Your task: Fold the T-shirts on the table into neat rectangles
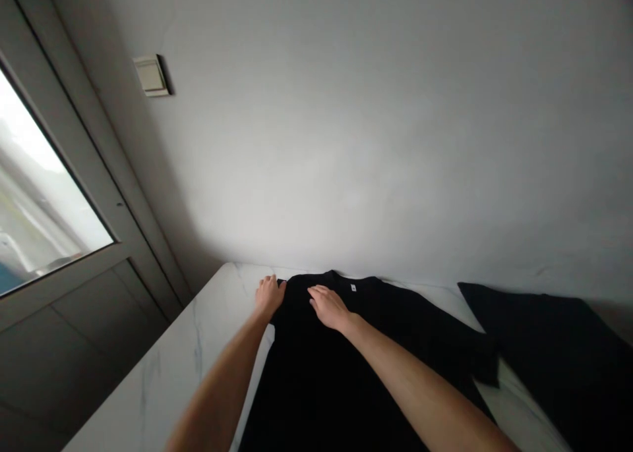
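A black short-sleeved shirt [341,379] lies spread on a white marbled table [173,346], its collar toward the wall and a small white label [353,287] inside the neckline. My left hand [270,295] is at the shirt's left sleeve, fingers bent round the black fabric near the shoulder. On the upper chest, left of the collar, my right hand [328,305] rests with fingers extended and palm down on the cloth. The right sleeve stretches out flat toward the right.
Another black cloth [564,346] lies on the table at the right. Behind the table rises a grey-white wall [376,122] with a light switch [151,76]. A door with a glass pane [44,201] stands at the left, beyond the table's edge.
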Motion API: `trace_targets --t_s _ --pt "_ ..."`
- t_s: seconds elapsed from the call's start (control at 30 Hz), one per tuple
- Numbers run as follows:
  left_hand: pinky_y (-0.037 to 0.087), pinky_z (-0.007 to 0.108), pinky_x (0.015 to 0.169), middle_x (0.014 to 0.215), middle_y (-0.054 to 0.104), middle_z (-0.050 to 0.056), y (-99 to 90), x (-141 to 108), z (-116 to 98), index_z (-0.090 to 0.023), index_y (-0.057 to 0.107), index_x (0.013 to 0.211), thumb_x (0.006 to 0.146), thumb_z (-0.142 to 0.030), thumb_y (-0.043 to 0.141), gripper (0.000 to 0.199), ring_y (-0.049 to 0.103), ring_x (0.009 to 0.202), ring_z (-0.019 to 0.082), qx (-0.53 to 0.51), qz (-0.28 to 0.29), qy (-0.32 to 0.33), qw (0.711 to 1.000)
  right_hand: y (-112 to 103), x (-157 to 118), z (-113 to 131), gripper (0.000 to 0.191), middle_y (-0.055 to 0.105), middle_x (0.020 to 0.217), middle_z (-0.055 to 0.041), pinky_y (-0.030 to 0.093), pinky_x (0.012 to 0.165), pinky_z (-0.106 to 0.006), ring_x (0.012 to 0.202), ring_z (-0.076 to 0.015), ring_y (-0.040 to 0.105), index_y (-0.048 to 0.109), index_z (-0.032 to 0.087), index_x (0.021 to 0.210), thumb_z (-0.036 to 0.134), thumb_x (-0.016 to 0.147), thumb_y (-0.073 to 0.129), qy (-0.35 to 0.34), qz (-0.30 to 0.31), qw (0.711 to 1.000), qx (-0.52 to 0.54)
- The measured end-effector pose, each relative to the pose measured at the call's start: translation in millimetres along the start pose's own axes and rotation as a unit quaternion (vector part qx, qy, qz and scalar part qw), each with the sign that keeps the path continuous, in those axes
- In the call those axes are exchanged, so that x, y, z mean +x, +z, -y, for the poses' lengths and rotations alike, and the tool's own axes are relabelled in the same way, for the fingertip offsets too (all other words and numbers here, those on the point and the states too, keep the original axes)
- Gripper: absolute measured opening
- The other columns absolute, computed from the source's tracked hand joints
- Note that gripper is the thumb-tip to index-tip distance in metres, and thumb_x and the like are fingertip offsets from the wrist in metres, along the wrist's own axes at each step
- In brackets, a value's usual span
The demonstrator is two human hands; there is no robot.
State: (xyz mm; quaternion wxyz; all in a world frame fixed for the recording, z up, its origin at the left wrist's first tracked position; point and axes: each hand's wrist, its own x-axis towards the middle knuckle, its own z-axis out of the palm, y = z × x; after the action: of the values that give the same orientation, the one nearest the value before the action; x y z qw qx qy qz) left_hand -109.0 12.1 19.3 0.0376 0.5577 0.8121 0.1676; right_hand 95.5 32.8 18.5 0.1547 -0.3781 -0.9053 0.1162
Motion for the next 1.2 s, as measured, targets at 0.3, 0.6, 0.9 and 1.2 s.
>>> trace_targets --t_s 0.3,0.6,0.9,1.2 --pt "0.048 0.042 0.092 0.107 0.072 0.011 18.7 43 34 -0.021 0.066 0.089 0.073 -0.031 0.071 0.019 0.062 0.111 0.030 -0.094 0.051 0.067 0.992 46 61 -11 0.060 0.043 0.157 -0.0167 0.025 0.122 -0.041 0.148 -0.0270 0.035 0.046 0.010 0.149 0.042 0.099 0.045 0.045 0.036 0.998 0.003" --pt "0.050 0.024 0.064 0.085 0.067 -0.002 23.8 43 67 -0.024 0.053 0.104 0.090 -0.030 0.055 0.016 0.063 0.071 0.013 -0.258 0.009 -0.010 0.966 51 56 -8 0.078 0.024 0.166 -0.0131 0.009 0.124 -0.048 0.154 -0.0296 0.015 0.034 0.020 0.157 0.069 0.098 0.027 0.065 0.075 0.995 -0.029" --pt "0.054 0.037 0.082 0.107 0.069 0.014 5.4 29 65 -0.015 0.050 0.124 0.092 -0.025 0.049 0.034 0.069 0.093 0.022 -0.247 -0.043 -0.132 0.959 56 58 -9 0.080 0.019 0.167 -0.0116 0.007 0.124 -0.048 0.155 -0.0295 0.010 0.030 0.021 0.159 0.072 0.096 0.025 0.076 0.095 0.992 -0.035" --pt "0.059 0.038 0.069 0.087 0.072 0.003 -43.0 -282 147 -0.038 0.072 0.093 0.082 -0.057 0.063 0.024 0.067 0.076 0.024 -0.284 -0.050 -0.086 0.954 31 74 9 0.066 0.032 0.163 -0.0164 0.024 0.119 -0.052 0.150 -0.0343 0.027 0.042 0.019 0.152 0.056 0.097 0.046 0.104 0.165 0.978 -0.080"
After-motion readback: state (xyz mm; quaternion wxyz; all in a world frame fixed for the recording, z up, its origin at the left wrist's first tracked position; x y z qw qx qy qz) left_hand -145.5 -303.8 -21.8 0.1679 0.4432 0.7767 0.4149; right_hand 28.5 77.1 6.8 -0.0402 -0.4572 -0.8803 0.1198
